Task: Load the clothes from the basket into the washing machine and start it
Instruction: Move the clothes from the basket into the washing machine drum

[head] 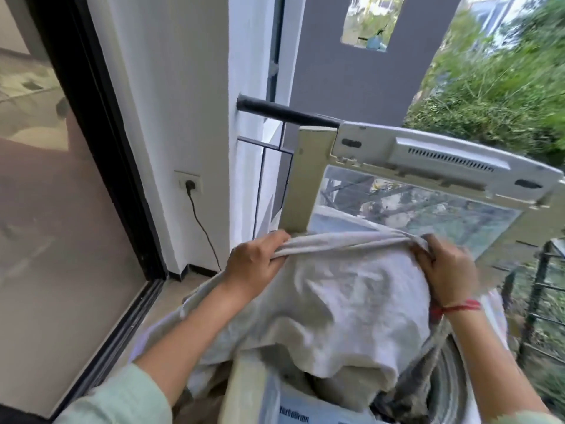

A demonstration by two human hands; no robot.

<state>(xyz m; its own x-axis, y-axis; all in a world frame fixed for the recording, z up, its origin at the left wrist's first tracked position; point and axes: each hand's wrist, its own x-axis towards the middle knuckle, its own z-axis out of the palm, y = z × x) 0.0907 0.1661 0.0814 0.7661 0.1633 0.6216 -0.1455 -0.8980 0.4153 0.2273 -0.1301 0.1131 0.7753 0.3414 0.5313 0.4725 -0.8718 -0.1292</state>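
Observation:
A large white cloth (336, 304) hangs over the open top of a top-loading washing machine (260, 396). My left hand (253, 264) grips the cloth's bunched upper edge on the left. On the right, my right hand (446, 267) grips the same edge, a red thread around its wrist. The cloth is stretched between them. Its lower part drapes into the drum (440, 390), where darker clothes show. The machine's lid (428, 179) stands raised behind the cloth. The basket is not in view.
A dark-framed glass sliding door (61, 209) fills the left. The white wall holds a socket with a plugged-in black cable (191, 186). A black metal railing (538, 301) stands at the right, with greenery beyond. A dark bar (284, 113) juts out from the wall above the lid.

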